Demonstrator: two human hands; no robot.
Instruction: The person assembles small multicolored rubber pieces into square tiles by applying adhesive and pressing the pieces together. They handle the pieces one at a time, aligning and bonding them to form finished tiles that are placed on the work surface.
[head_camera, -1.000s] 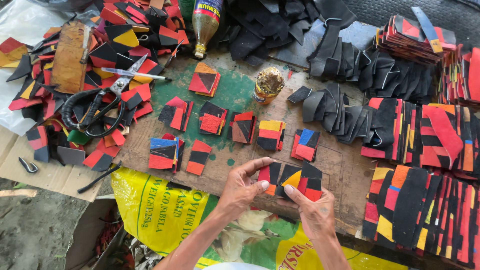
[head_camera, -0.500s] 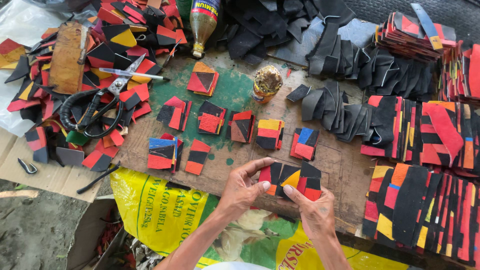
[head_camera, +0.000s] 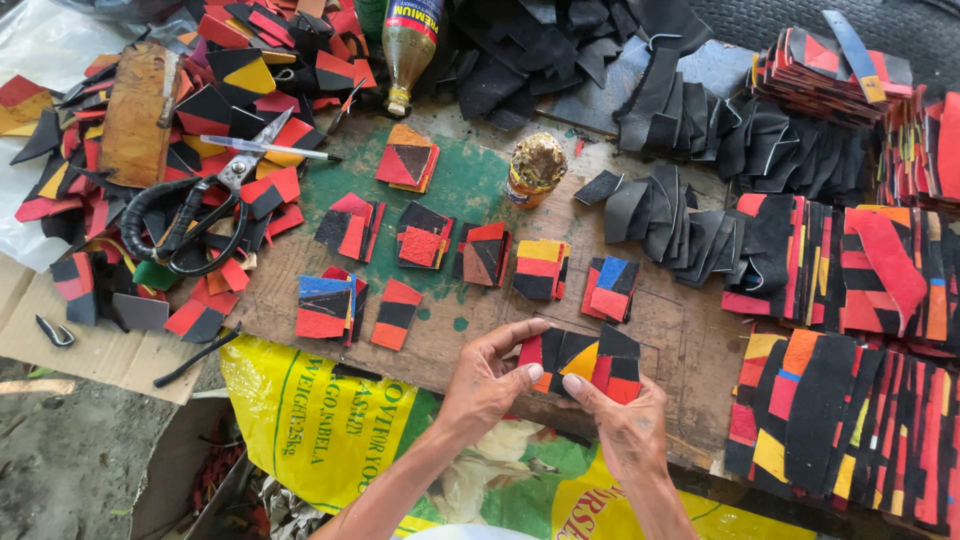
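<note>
Rubbery red, black and yellow scraps are lying joined as a patchwork strip (head_camera: 582, 361) at the near edge of the wooden worktop (head_camera: 690, 345), and both hands are pinching it. The left hand (head_camera: 490, 378) is closing thumb and fingers on the strip's left end; the right hand (head_camera: 625, 420) is pressing fingertips on its near edge. The strip is sitting close to the worktop's edge, so a slip could be tipping it onto the printed yellow sack (head_camera: 330, 420) below. Uneven pressure could be pulling the pieces apart. The glue-crusted jar (head_camera: 536, 168) and the small patch stacks (head_camera: 540, 268) are standing near enough to be knocked.
</note>
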